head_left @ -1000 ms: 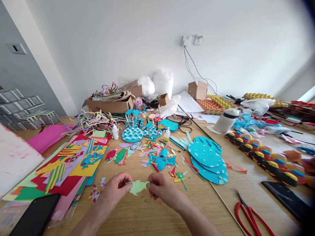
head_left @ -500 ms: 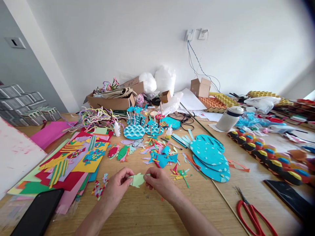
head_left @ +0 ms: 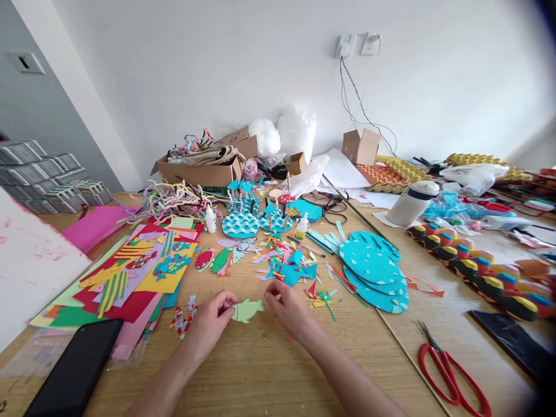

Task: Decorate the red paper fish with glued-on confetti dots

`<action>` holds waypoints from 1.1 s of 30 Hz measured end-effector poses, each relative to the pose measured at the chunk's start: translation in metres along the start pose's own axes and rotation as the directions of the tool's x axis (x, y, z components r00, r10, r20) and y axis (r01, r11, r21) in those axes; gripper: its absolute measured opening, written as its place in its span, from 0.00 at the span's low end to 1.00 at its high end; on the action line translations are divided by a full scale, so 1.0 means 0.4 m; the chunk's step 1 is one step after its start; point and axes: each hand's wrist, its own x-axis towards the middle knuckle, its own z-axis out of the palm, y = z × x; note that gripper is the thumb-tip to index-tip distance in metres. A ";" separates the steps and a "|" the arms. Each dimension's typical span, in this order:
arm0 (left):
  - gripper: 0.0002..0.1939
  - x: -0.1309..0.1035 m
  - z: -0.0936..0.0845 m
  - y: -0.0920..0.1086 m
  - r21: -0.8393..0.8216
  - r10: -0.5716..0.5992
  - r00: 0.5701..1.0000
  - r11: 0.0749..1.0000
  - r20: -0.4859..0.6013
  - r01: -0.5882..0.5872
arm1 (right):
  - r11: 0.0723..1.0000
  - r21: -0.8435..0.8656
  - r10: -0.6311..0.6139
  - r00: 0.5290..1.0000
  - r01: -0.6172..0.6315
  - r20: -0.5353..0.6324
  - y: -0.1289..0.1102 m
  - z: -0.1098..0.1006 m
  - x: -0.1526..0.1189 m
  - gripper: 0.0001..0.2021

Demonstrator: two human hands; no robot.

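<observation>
A light green paper fish is pinched at its left end by my left hand. Just right of the fish's other end is my right hand, its fingers pressed together; whether anything small is between them is hidden. Beyond my hands lie red and green paper fish, coloured paper scraps and a small pile of cut bits. Blue wavy round bases with fish on twisted sticks stand farther back, between two small glue bottles.
Coloured paper sheets and a black phone lie left. At right are stacked blue discs, a thin stick, red-handled scissors, painted egg-carton strips and a white jar. Boxes stand against the wall.
My right hand has come off the green fish and moved slightly away, leaving the fish's right end uncovered. My left hand still holds it. The view has shifted slightly.
</observation>
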 end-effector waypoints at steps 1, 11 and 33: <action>0.06 -0.002 0.001 0.003 0.007 0.009 1.000 1.000 0.000 -0.009 | 1.000 -0.019 -0.015 1.000 0.015 0.001 -0.005 0.000 -0.002 0.08; 0.08 -0.019 -0.002 0.027 0.295 -0.001 1.000 0.955 0.017 -0.004 | 0.985 -0.163 -0.035 0.992 0.054 0.118 -0.024 0.028 0.005 0.09; 0.13 -0.065 0.032 0.031 0.617 0.202 0.971 0.750 0.130 -0.239 | 0.946 -0.316 -0.033 0.991 0.073 0.130 0.002 0.066 0.013 0.09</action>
